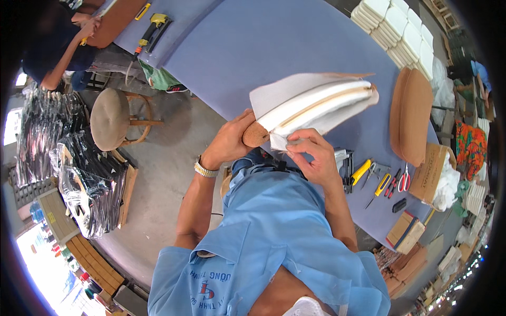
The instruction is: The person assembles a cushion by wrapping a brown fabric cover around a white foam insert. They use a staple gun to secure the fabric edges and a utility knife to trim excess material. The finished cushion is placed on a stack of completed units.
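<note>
A curved cushion [316,108] with white padding, pale grey lining flaps and a brown cover is held at the near edge of the blue-grey table [237,47]. My left hand [230,138] grips its rounded brown end [255,135], thumb and fingers around the cover. Just to the right, my right hand [314,155] pinches a pale fabric flap [279,142] at the cushion's near edge between thumb and fingers. The far end of the cushion points right, toward the tabletop. My left fingertips are partly hidden behind the cover.
Beside my right hand lie a stapler [345,169], a yellow-handled tool [361,171], a screwdriver [382,185] and red-handled scissors [404,180]. Brown cushions [410,116], white pads [395,31] and a carton [429,176] stand right. Far left are a yellow staple gun [153,30], a stool [110,120] and a co-worker's hand [88,27].
</note>
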Demonstrator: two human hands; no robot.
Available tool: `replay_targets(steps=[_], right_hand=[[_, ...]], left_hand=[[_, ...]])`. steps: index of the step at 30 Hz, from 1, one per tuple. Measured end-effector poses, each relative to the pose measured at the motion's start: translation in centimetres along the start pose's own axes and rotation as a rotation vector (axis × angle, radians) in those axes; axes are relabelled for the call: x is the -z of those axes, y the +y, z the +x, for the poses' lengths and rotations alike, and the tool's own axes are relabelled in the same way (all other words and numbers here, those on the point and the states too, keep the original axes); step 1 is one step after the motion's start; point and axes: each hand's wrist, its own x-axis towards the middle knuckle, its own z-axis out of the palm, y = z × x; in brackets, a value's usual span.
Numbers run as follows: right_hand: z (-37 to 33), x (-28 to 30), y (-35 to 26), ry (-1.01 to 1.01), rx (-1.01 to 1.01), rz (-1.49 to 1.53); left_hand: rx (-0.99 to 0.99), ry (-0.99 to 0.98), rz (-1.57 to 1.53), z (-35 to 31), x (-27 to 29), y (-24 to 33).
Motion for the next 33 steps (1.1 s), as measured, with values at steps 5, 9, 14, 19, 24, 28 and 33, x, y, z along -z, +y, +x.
replay_targets(steps=[5, 9, 14, 19, 24, 28, 33], right_hand=[[1.0, 0.4, -0.1, 0.066, 0.091, -0.013], [1.4, 1.6, -2.4, -0.008, -0.196, -0.013], [1.7, 1.6, -3.7, 0.120, -0.216, -0.131], [1.2, 1.9, -2.8, 0.144, -0.146, -0.139], [1.3, -0.5, 2.6, 0.227, -0.094, -0.036], [1.7, -4.5, 5.1, 0.144, -0.036, -0.065], [2.1, -4.6, 4.7, 0.124, -0.070, -0.123]], left_hand=[[0.031, -0.043, 0.054, 1.4, 1.3, 2.0], [-0.048, -0.040, 0.088, 1.8, 1.0, 2.9], [-0.073, -0.069, 0.337, 1.8, -0.8, 3.6], [-0.005, -0.051, 0.351, 2.1, -2.7, 4.1], [0.065, 0.108, -0.146, 2.2, -7.6, -0.9], [0.333, 0.312, -0.256, -0.5, -9.8, -2.8], [0.166, 0.494, -0.006, -2.3, -8.5, -1.3]])
